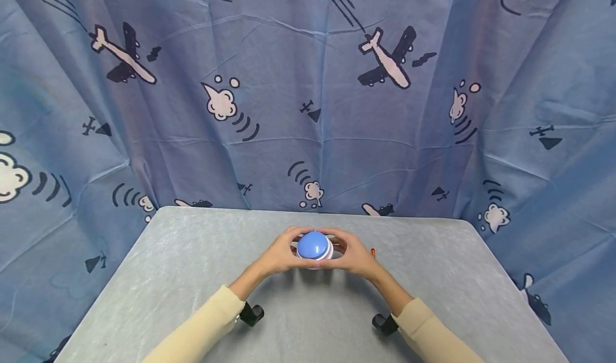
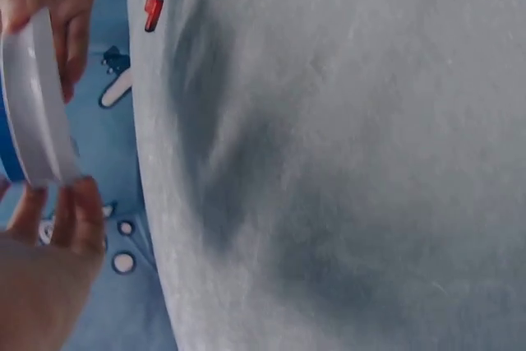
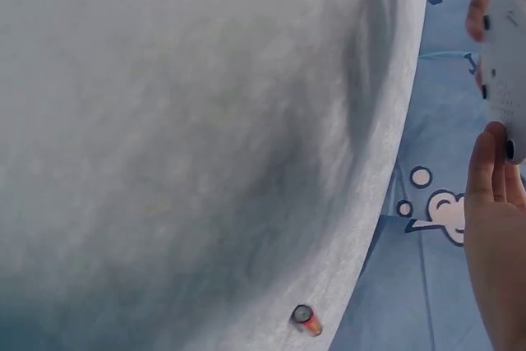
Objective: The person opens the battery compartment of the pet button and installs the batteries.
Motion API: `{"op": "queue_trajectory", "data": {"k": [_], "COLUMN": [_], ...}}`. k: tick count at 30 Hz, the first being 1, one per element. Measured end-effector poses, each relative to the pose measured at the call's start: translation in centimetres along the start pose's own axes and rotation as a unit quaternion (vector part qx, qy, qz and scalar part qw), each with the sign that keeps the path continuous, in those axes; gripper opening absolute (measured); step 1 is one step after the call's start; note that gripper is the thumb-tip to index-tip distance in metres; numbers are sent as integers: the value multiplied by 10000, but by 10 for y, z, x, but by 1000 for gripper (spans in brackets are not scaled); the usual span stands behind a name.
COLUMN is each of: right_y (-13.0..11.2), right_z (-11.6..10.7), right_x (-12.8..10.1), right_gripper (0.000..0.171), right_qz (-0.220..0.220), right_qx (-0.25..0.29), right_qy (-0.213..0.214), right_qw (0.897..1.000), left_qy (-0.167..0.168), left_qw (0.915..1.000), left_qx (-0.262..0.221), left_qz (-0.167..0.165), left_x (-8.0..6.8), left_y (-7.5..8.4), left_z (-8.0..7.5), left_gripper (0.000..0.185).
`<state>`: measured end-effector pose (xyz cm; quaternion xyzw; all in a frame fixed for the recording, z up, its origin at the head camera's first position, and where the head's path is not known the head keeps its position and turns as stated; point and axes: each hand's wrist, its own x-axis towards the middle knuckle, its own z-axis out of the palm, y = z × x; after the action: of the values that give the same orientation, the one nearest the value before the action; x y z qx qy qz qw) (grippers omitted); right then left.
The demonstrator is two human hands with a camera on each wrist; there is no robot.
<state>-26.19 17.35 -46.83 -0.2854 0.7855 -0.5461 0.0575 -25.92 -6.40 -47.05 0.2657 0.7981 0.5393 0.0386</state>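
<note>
While both cream sleeves (image 1: 202, 325) enter from the near edge, with a black wrist mount under each, the two hands meet above the middle of the grey felt-covered table (image 1: 192, 277). Left hand (image 1: 278, 256) and right hand (image 1: 353, 254) cup the same thing from opposite sides: a round blue-domed device with a white plastic base (image 1: 314, 246).

Grip: fingers of each hand curled round the rim, thumbs on the near side, fingertips on the far side. Device sits directly between the palms, neither hand nearer than the other. It looks lifted off the cloth and tipped, dome towards the camera; the wrist views show the white underside facing away from the table.

Device: squat, disc-like, no long axis; its flat axis runs roughly near to far as held. Smooth glossy blue top, white rim band (image 2: 33, 104), underside white with small dark feet (image 3: 505, 63).

Just right of the right hand, a small red cylindrical object with an orange end (image 1: 372, 253) lies on the table, apart from the fingers. What it is, cannot tell.

Far behind: blue curtain printed with aeroplanes and clouds (image 1: 308, 85)
</note>
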Motion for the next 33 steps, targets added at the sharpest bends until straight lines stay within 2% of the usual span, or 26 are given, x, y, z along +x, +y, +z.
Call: {"op": "queue_trajectory", "data": {"k": [4,9,15,19,24,30,33], "right_y": [-1,1,3,4,5,10,9], "right_z": [-1,0,1,-1,-1,4,7], "right_x": [-2,-8,-10,-11,-13,-17,-17], "right_gripper": [74,79,76,75,76,88,91], "right_qz": [-59,-159,-285,-444,-658,-641,-549], "right_qx": [154,523,296,105,189,507,609], "right_qy": [-79,-51,145,206,91,-85,-73], "right_qw": [9998,9985,9991,9987,9976,9966,9966], "left_qy": [129,188,-18,-248,-148,-49,-133], "left_qw": [9999,9996,9995,9996,9998,9997,9977], "left_qx": [57,-206,-318,-131,70,-257,-661], "left_qz": [14,-1,-82,34,77,27,17], "left_x": [-1,-2,-1,-1,-2,-5,-6], "left_y": [3,5,7,9,11,11,10], "left_z": [0,-1,1,2,3,4,4], "left_gripper": [73,69,75,76,70,67,66]}}
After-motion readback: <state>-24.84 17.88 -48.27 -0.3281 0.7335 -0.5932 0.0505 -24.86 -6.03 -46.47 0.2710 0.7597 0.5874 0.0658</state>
